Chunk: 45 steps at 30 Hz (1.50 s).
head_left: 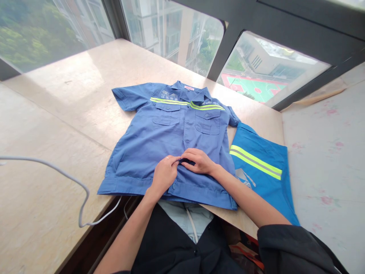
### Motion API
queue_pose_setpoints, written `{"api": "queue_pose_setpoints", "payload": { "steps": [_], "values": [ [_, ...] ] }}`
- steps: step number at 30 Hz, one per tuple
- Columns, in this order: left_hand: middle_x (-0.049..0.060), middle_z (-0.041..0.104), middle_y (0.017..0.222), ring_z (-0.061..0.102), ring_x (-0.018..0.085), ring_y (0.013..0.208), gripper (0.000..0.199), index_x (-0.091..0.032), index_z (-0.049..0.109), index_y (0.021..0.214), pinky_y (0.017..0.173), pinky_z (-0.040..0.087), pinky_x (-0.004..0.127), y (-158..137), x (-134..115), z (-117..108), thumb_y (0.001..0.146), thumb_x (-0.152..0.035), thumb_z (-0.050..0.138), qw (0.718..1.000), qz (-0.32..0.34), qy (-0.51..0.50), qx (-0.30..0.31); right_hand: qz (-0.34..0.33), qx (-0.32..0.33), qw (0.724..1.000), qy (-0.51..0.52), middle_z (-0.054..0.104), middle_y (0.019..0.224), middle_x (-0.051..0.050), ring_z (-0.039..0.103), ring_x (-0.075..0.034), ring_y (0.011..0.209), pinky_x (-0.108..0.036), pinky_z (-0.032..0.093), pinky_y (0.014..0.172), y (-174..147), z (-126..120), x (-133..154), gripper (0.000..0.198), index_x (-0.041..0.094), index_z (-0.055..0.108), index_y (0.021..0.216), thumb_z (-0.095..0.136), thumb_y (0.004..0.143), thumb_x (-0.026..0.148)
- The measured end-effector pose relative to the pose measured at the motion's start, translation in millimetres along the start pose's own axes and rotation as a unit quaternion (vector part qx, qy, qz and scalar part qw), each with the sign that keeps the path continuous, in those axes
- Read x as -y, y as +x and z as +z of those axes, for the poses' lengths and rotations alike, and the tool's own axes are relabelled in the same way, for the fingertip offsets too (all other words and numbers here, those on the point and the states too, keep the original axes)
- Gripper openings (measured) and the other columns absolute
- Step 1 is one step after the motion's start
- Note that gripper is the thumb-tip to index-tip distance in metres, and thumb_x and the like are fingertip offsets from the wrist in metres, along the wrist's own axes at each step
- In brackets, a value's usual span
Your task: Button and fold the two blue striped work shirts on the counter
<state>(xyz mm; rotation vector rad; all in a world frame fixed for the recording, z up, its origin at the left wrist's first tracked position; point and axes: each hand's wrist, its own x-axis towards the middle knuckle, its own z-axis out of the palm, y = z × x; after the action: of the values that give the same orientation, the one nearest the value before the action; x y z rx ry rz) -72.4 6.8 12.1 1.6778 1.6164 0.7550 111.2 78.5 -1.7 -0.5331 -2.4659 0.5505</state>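
Note:
A blue short-sleeved work shirt [137, 144] lies spread front side up, its collar toward the windows. It has chest pockets and a yellow-green reflective stripe. My left hand [165, 174], with a ring on one finger, pinches the front placket above the hem. Beside it, my right hand [198, 160] is closed on the same placket edge, fingertips close to the left ones. A dark gap in the cloth shows under the right fingers. Whether a button is between the fingers is hidden. Lower down, a button [174, 186] sits on the waistband.
A folded brighter blue garment [261, 152] with a reflective stripe lies to the right. On the left a white cable [71, 179] crosses the pale tabletop [57, 129] and hangs over its front edge. Windows stand behind; a floral-papered wall [325, 160] borders the right.

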Motion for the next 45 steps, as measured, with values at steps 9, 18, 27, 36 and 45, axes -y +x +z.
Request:
{"api": "queue_pose_setpoints", "payload": {
  "steps": [9, 18, 27, 36, 45],
  "values": [
    [0.006, 0.073, 0.109, 0.067, 0.023, 0.102, 0.032, -0.02, 0.073, 0.111, 0.095, 0.05, 0.036, 3.0, 0.2, -2.5, 0.091, -0.013, 0.049, 1.0, -0.003, 0.012, 0.016, -0.005, -0.01, 1.0, -0.008, 0.066, 0.089, -0.008, 0.061, -0.019, 0.08, -0.031, 0.051, 0.072, 0.3, 1.6, -1.2, 0.016, 0.019, 0.063, 0.103, 0.053, 0.092, 0.019],
    [0.006, 0.074, 0.106, 0.067, 0.022, 0.1, 0.033, -0.022, 0.074, 0.108, 0.093, 0.051, 0.034, 2.9, -1.3, -3.6, 0.091, -0.013, 0.048, 1.0, 0.007, 0.02, 0.015, 0.024, -0.009, 0.998, 0.055, 0.068, 0.089, -0.007, 0.063, -0.018, 0.081, -0.03, 0.053, 0.073, 0.3, 0.2, -2.8, 0.016, 0.019, 0.068, 0.1, 0.053, 0.093, 0.018],
    [0.003, 0.068, 0.079, 0.06, 0.016, 0.072, 0.026, -0.02, 0.075, 0.106, 0.07, 0.048, 0.027, -1.5, -1.4, -2.8, 0.084, -0.023, 0.064, 0.999, 0.027, 0.024, -0.01, 0.039, -0.016, 0.995, 0.085, 0.069, 0.087, -0.007, 0.064, -0.018, 0.079, -0.031, 0.054, 0.073, -0.4, 1.5, -5.4, 0.015, 0.019, 0.069, 0.095, 0.055, 0.09, 0.016],
    [0.002, 0.069, 0.078, 0.059, 0.016, 0.071, 0.025, -0.021, 0.077, 0.101, 0.07, 0.045, 0.027, -2.1, -6.7, -0.8, 0.083, -0.017, 0.06, 0.999, 0.005, 0.017, -0.029, 0.044, -0.011, 0.995, 0.086, 0.069, 0.087, -0.007, 0.064, -0.018, 0.081, -0.031, 0.053, 0.074, -0.5, 1.3, -5.4, 0.016, 0.02, 0.07, 0.096, 0.055, 0.091, 0.018],
    [0.003, 0.071, 0.082, 0.06, 0.015, 0.071, 0.029, -0.02, 0.077, 0.103, 0.07, 0.047, 0.027, -0.1, -3.2, -1.0, 0.081, -0.013, 0.059, 1.0, -0.001, 0.014, -0.025, 0.042, -0.012, 0.994, 0.099, 0.069, 0.089, -0.007, 0.064, -0.018, 0.082, -0.03, 0.054, 0.075, -0.9, 1.1, -7.6, 0.017, 0.019, 0.071, 0.097, 0.054, 0.094, 0.019]
  ]
}}
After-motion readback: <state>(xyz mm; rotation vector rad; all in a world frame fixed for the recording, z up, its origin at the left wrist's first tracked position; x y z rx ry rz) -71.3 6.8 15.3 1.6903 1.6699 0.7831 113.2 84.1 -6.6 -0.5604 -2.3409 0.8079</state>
